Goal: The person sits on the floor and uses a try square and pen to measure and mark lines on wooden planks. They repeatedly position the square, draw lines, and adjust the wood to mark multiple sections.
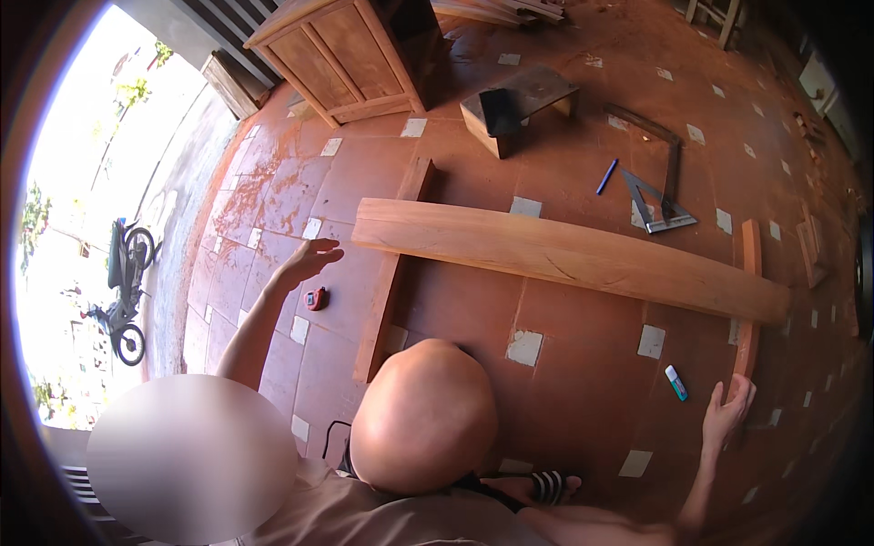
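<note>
At the far left of the frame, bright daylight washes out a street where a parked motorbike stands beyond the edge of a red tiled floor. A blurred oval patch covers the lower left corner, hiding whatever lies there.

Just right of it, the left hand is raised at left of centre, arm stretched up from the lower left, palm open and fingers spread wide, holding nothing. A small red object, too small to identify, lies on the floor just below that hand.

A long pale wooden plank runs across the middle of the frame, from centre left down toward the right edge. It rests across two narrow reddish wooden strips: one under its left end, one under its right end. Bare floor stays open below the plank.

A bent knee fills the lower centre, hiding the floor beneath it; a sandalled foot shows beside it.

Above the plank sit a wooden cabinet at upper left, a small wooden stool, a blue pen and a metal triangle square.

At lower right, the right hand is open with fingers loosely extended, touching the lower end of the right strip, holding nothing. A small white and teal tube lies just to its left.
</note>
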Available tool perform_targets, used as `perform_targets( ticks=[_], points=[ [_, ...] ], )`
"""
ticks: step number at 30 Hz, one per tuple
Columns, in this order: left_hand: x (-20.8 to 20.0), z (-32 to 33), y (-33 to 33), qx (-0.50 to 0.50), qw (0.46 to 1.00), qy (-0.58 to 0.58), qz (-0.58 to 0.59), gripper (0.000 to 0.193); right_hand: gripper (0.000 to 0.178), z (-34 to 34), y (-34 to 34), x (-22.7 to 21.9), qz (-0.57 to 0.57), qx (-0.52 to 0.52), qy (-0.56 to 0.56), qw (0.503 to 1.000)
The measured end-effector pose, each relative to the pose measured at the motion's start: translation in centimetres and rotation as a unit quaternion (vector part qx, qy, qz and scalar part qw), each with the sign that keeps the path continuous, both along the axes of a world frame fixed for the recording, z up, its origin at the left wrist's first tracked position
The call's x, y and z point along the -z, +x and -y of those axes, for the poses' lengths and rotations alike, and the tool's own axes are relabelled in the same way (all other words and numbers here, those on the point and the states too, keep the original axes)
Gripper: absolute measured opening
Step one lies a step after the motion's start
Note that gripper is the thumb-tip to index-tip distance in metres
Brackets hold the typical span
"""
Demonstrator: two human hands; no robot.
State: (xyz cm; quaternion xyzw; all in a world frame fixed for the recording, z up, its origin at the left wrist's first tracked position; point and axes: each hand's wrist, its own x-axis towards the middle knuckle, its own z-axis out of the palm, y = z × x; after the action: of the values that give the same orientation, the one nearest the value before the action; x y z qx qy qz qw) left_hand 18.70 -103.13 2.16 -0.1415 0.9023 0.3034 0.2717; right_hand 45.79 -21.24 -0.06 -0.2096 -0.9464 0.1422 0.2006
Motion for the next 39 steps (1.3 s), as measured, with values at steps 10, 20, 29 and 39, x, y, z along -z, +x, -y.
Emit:
perform_targets(
  ticks=[10, 20, 29, 39],
  points=[
    [9.6, 3.3, -7.3, -0.076, 0.975, 0.209, 0.009, 0.079, 0.038, 12.0, -12.0, -10.6, 0.113, -0.148, 0.107, 0.977],
    [12.1, 3.6, -8.1, -0.122, 0.932, 0.338, 0.044, 0.058, 0.032, 19.1, -27.7, -7.1, 0.269, -0.270, 0.178, 0.907],
    [12.9, 6.0, -8.3, -0.295, 0.915, 0.271, -0.037, 0.060, 0.036, 18.8, -44.1, 7.7, 0.282, -0.181, 0.082, 0.939],
    [10.3, 6.7, -3.4, -0.293, 0.927, 0.236, -0.003, 0.066, 0.049, 15.9, -54.8, 19.2, 0.352, 0.008, 0.086, 0.932]
  ],
)
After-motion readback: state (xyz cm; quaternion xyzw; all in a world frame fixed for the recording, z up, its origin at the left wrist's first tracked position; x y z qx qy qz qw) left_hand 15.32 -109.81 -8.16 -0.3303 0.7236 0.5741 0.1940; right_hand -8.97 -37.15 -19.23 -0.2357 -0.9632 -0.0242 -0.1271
